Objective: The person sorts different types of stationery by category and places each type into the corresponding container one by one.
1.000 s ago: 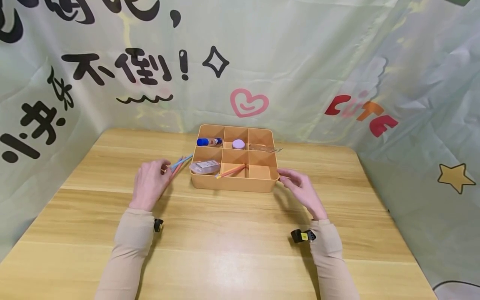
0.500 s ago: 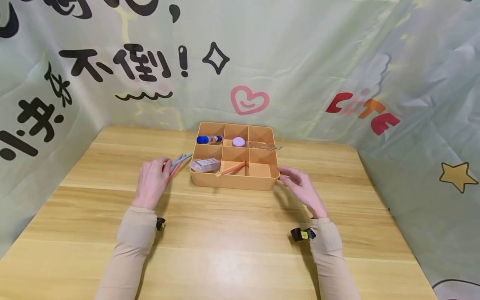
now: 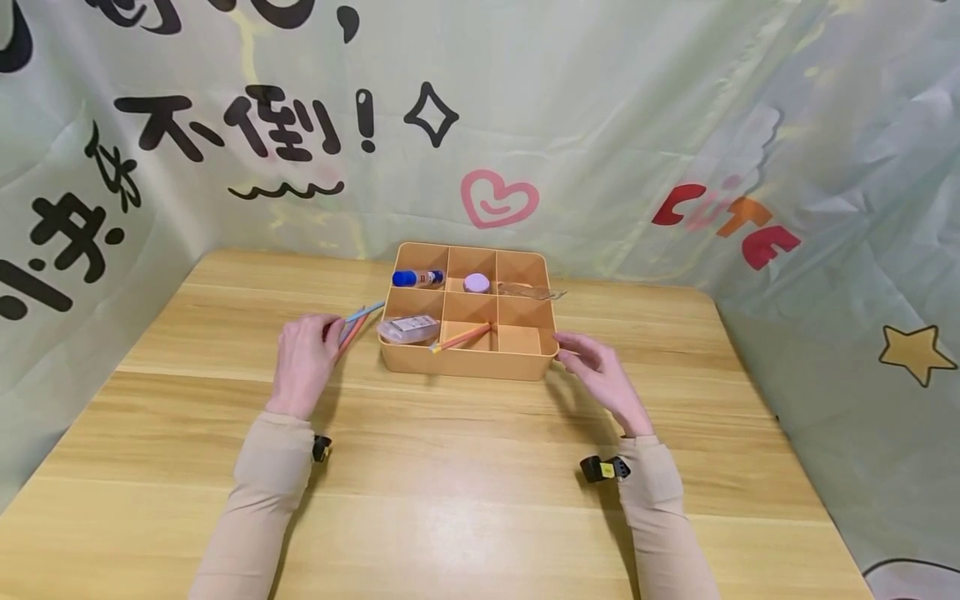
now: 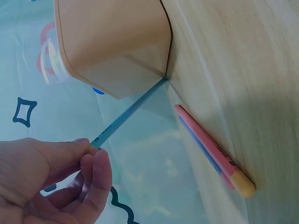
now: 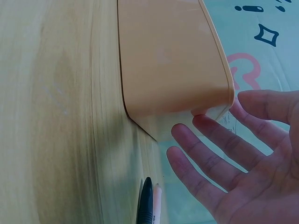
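My left hand pinches the end of a blue pencil between thumb and fingertips. This pencil slants, its far end by the base of the tan divided box. Below it on the table lie a pink pencil with a yellowish end and a blue-purple one beside it. At the box's right side my right hand has its fingers extended and spread, at least one fingertip at the wall. An orange pencil leans across a front compartment.
The box also holds a glue stick, a purple-lidded item, a clear plastic case and a transparent flat item. A dark pen and a pale pencil lie right of the box. A printed cloth hangs behind.
The left hand has shifted slightly right, and its thumb and fingers have come together on the blue pencil. The pencil has moved a little. The right hand stays at the box.
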Demonstrator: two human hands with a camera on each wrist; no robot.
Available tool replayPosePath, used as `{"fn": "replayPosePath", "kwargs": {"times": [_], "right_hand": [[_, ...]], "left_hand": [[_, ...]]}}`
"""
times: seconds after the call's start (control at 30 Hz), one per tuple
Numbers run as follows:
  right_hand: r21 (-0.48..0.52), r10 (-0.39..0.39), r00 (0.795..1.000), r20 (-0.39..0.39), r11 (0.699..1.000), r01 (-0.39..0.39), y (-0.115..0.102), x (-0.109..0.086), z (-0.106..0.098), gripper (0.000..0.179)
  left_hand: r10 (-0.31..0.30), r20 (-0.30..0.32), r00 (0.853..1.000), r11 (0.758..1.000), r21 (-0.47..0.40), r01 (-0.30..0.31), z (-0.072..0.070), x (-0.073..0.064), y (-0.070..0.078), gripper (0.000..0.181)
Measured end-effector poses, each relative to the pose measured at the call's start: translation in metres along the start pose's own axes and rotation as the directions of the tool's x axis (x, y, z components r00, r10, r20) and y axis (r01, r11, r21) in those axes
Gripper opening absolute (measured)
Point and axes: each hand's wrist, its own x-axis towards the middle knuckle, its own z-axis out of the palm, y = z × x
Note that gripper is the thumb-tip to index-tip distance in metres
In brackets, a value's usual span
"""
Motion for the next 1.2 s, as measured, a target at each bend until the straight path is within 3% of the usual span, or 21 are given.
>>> {"fn": "replayPosePath", "kwargs": {"times": [0.27,0.53,0.83,1.03,1.2], "right_hand": [[0.012,0.001,1.000,0.002,1.000,-0.001,0.001,0.000,0.001,0.043],[0.024,0.000,1.000,0.002,1.000,0.000,0.002,0.001,0.002,0.042],[0.029,-0.006,1.000,0.000,1.000,0.006,0.004,0.001,0.002,0.041],[0.033,-0.010,1.000,0.001,0.999,0.010,0.004,0.001,0.002,0.042],[0.034,-0.010,1.000,0.004,0.999,0.010,0.003,0.000,0.002,0.042]], "left_hand": [[-0.017,-0.115,0.993,0.996,-0.091,0.007,0.000,0.001,0.001,0.017],[-0.034,-0.229,0.973,0.993,-0.115,0.007,-0.003,0.002,0.002,0.018],[-0.066,-0.305,0.950,0.980,-0.201,0.004,-0.006,0.004,0.005,0.020],[-0.125,-0.327,0.937,0.960,-0.278,0.031,-0.009,0.003,0.007,0.019],[-0.135,-0.335,0.933,0.945,-0.326,0.020,-0.011,0.003,0.008,0.018]]}}
